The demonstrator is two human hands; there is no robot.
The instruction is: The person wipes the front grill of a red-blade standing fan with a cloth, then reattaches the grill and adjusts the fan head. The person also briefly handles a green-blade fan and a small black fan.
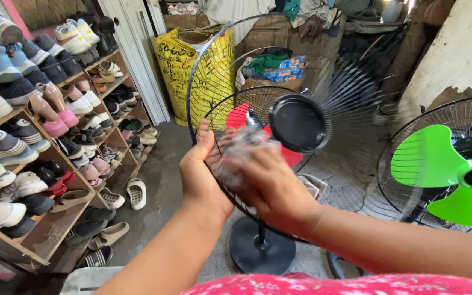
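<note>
A black pedestal fan with red blades (240, 116) stands in front of me on a round base (262, 250). Its rear wire guard (217, 114) is on the fan. A front wire guard (220, 60) with a black centre disc (298, 123) is tilted away above it. My left hand (200, 172) grips the rim of the rear guard. My right hand (269, 183) is beside it, holding a clear crumpled plastic wrap (241, 150) against the guard; it is blurred.
Wooden shelves (34, 240) packed with shoes and sandals fill the left side. A second fan with green blades (443, 169) stands at right. A yellow sack (189, 71), boxes and cloth are piled at the back. Loose sandals lie on the concrete floor (159, 186).
</note>
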